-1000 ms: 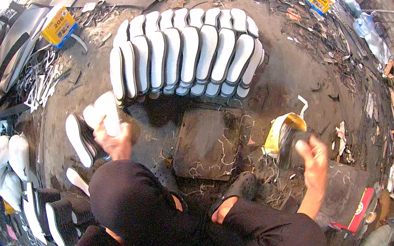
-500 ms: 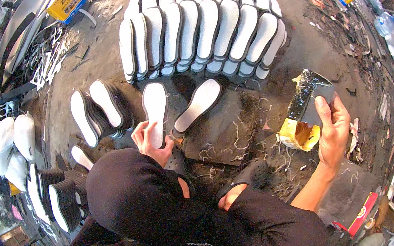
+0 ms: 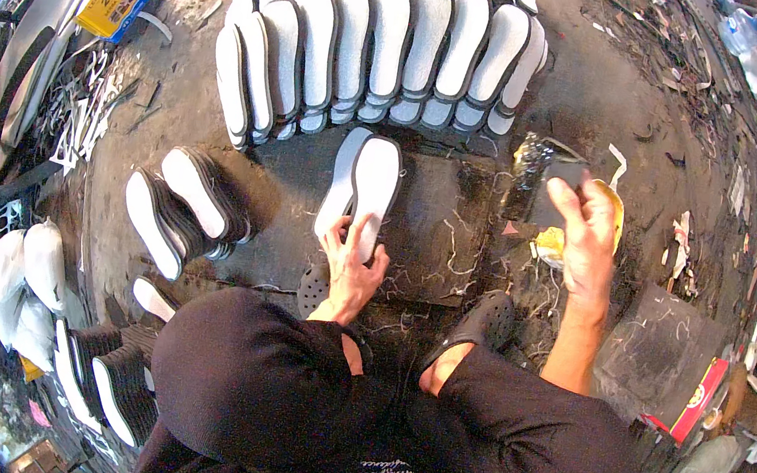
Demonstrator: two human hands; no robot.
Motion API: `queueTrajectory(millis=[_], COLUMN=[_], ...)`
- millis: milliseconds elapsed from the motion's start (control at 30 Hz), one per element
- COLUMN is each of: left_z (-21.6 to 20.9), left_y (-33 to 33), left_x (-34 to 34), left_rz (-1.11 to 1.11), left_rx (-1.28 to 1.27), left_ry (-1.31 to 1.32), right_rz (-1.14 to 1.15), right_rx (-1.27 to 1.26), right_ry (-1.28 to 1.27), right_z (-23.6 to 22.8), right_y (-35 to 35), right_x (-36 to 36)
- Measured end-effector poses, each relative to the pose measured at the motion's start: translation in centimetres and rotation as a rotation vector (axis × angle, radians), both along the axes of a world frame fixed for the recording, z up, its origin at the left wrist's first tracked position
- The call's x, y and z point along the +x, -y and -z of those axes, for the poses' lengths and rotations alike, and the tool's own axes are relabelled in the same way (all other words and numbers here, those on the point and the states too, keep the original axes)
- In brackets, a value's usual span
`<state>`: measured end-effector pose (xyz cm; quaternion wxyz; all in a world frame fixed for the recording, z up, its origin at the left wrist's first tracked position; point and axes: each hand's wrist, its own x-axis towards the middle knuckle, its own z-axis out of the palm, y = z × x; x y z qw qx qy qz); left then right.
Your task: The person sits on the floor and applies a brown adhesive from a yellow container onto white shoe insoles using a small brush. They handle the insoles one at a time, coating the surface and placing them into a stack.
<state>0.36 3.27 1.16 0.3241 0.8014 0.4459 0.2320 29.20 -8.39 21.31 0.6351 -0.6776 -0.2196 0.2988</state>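
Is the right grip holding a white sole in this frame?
No, the right grip holds a dark flat piece, while the left grip has its fingers on a white sole.

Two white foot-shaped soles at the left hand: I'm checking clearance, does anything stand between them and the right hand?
Only the flat dark tool the right hand holds; otherwise nothing visible stands before the soles.
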Motion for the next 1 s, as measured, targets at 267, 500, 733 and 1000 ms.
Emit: queueTrajectory(millis=[267,500,733,1000], left_z=[0.3,-1.6,-0.6,-1.0], left_y=[2.1,1.7,2.0,1.9], left_x=[-0.8,-2.6,-2.5,-2.5], left_rz=[0.442,0.541,0.553,0.526], left_rx=[-0.077,-0.165,-0.088,-0.203], left_ry=[-0.084,-0.192,-0.085,-0.093], right_rz=[-0.036,0.005,-0.622,-0.759], right_rx=[-0.159,-0.524,-0.588,-0.255], right_ry=[0.146,0.491,1.013,1.131], right_z=[12.3,18.1,17.0,16.6], right_y=[-3.8,-5.3,-11.3,-9.7], right_x=[-4.6,-6.6,-0.9,2.1])
